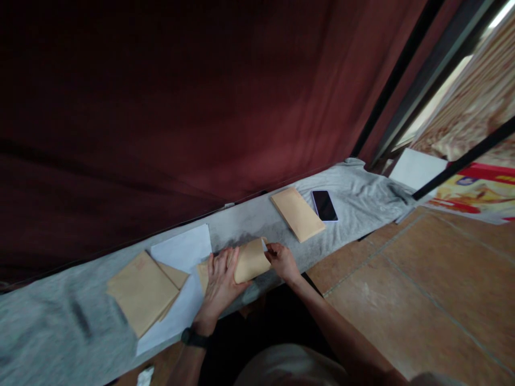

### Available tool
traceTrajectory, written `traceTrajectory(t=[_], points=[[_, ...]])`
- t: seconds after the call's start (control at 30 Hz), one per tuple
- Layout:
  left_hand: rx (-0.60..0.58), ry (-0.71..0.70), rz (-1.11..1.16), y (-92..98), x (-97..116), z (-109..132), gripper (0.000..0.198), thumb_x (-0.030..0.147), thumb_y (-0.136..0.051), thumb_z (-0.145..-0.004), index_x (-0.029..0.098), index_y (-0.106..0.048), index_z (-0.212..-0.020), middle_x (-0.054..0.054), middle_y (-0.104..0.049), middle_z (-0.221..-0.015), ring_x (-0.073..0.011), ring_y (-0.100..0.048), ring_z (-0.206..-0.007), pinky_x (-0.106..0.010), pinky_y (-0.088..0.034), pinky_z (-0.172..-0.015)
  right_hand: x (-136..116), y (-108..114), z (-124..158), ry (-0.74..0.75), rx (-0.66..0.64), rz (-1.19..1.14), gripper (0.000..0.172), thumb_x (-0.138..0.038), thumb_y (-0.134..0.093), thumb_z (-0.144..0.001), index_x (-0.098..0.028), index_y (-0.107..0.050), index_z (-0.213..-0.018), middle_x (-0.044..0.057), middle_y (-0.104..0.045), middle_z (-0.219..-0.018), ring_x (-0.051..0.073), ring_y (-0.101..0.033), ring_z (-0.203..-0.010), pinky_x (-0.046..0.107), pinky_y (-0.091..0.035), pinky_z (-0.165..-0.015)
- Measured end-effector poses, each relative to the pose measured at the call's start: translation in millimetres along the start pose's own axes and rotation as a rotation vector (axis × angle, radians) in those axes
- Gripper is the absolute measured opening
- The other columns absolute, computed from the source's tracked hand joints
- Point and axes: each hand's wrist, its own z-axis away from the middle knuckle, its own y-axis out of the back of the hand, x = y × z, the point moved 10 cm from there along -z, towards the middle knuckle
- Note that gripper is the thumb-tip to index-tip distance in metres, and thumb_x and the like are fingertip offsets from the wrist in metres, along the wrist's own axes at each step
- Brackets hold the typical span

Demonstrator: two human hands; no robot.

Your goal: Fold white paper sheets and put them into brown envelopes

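Observation:
My left hand lies with its fingers apart on a brown paper envelope, pressing its left part on the cloth-covered surface. At the envelope's right end, the fingers of my right hand are pinched at its curled opening, where a bit of white shows inside. To the left, several brown envelopes lie stacked on white paper sheets. Another brown envelope rests flat to the right, beside a dark-screened phone.
A grey cloth covers the long narrow surface. Behind it hangs a dark red curtain. Black metal bars stand at the right, near a white box and a red and yellow printed package over the tiled floor.

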Motion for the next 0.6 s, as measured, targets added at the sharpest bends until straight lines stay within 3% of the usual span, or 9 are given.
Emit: traceTrajectory(t=[0.17, 0.27, 0.37, 0.5, 0.6], points=[[0.017, -0.024, 0.005, 2.2, 3.9, -2.4, 0.098, 0.054, -0.071, -0.08, 0.014, -0.026, -0.156, -0.023, -0.051, -0.145, -0.0396, -0.047, -0.135, -0.061, -0.022, -0.12, -1.4, 3.9, 0.7, 0.04, 0.032, -0.07, 0.015, -0.017, -0.057, -0.08, -0.021, -0.068, -0.089, 0.002, -0.069, -0.088, 0.017, -0.063, -0.078, 0.026, -0.046, -0.071], [0.016, -0.028, 0.003, 2.6, 5.2, -3.2, 0.098, 0.054, -0.073, -0.079, 0.013, -0.027, -0.156, -0.024, -0.051, -0.145, -0.0396, -0.047, -0.135, -0.061, -0.022, -0.12, -2.5, 5.1, 2.9, 0.059, 0.045, -0.18, 0.022, -0.018, -0.055, -0.08, -0.022, -0.063, -0.1, -0.002, -0.065, -0.081, 0.016, -0.061, -0.074, 0.025, -0.045, -0.068], [0.005, -0.025, -0.005, 1.6, 5.4, -2.9, 0.099, 0.052, -0.074, -0.079, 0.013, -0.026, -0.156, -0.024, -0.05, -0.145, -0.0395, -0.046, -0.137, -0.061, -0.022, -0.12, 0.3, 5.7, 4.3, 0.049, 0.062, -0.234, 0.038, -0.019, -0.056, -0.078, -0.023, -0.057, -0.115, -0.006, -0.059, -0.075, 0.014, -0.058, -0.067, 0.025, -0.044, -0.065], [-0.007, -0.024, -0.004, 3.1, 5.2, -4.7, 0.099, 0.047, -0.076, -0.078, 0.014, -0.026, -0.157, -0.024, -0.049, -0.146, -0.0388, -0.042, -0.14, -0.06, -0.017, -0.122, 15.0, 4.7, 1.6, -0.041, 0.092, -0.317, 0.062, -0.018, -0.063, -0.071, -0.024, -0.052, -0.132, -0.005, -0.062, -0.077, 0.015, -0.06, -0.068, 0.025, -0.045, -0.065], [-0.035, -0.031, 0.002, 4.6, 3.9, -8.9, 0.097, 0.04, -0.077, -0.079, 0.016, -0.026, -0.157, -0.023, -0.045, -0.151, -0.0389, -0.036, -0.145, -0.062, -0.012, -0.122, 29.3, -5.3, -2.2, -0.153, 0.051, -0.434, 0.041, -0.02, -0.065, -0.068, -0.023, -0.066, -0.109, -0.004, -0.063, -0.07, 0.015, -0.058, -0.062, 0.024, -0.044, -0.056]])
